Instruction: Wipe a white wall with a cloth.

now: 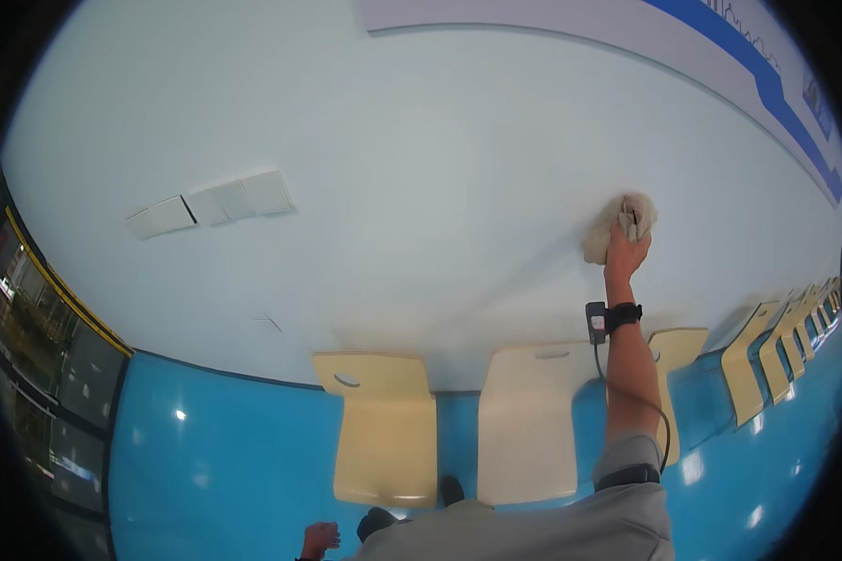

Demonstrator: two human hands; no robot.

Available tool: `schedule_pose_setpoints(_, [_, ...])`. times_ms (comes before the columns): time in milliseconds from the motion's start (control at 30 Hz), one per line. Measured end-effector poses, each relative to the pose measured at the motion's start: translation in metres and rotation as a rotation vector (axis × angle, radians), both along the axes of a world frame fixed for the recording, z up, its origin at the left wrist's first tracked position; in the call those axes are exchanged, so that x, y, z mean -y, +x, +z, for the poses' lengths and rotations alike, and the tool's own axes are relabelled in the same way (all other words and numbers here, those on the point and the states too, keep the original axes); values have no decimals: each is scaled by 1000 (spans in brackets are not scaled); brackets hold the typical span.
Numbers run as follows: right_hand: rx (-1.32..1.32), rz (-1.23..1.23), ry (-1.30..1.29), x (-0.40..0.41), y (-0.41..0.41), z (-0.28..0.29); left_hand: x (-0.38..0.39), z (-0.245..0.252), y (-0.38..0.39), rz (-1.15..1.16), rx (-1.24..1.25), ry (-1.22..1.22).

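Observation:
My right hand [628,252] is raised at the right, closed on a crumpled beige cloth [598,235] that rests against the pale wall [428,175]. A strap with a small black device sits on the right wrist, and a cable runs from it along the forearm. Low in the view, my left hand [321,537] hangs beside the body with its fingers curled; nothing can be seen in it. Below the cloth, chairs stand along the wall: a yellow chair [386,442] and a paler chair [528,428].
White switch plates [242,198] are fixed to the wall at the left. A large board [533,15] with a blue stripe hangs above. More yellow chairs [747,372] line the wall at the right. Glazed panels [49,336] border the blue floor [217,435] at the left.

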State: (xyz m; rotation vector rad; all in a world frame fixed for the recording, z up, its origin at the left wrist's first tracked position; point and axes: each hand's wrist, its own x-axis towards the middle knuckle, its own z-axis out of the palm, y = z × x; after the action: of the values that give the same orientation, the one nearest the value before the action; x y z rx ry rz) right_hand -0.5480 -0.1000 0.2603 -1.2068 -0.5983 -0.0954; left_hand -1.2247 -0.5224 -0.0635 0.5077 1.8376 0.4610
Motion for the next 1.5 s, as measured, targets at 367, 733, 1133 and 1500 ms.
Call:
schedule_pose_setpoints(367, [799, 92, -142, -51, -241, 82, 41, -106, -42, 87, 243, 206])
schedule_pose_setpoints(733, [1140, 292, -296, -55, -337, 89, 15, -169, -68, 101, 294, 397])
schedule_pose_setpoints(1133, [346, -206, -329, -13, -80, 203, -47, -139, -3, 45, 172, 447])
schedule_pose_setpoints(1500, [605, -83, -194, -27, -210, 208, 2, -145, 1, 36, 7, 350])
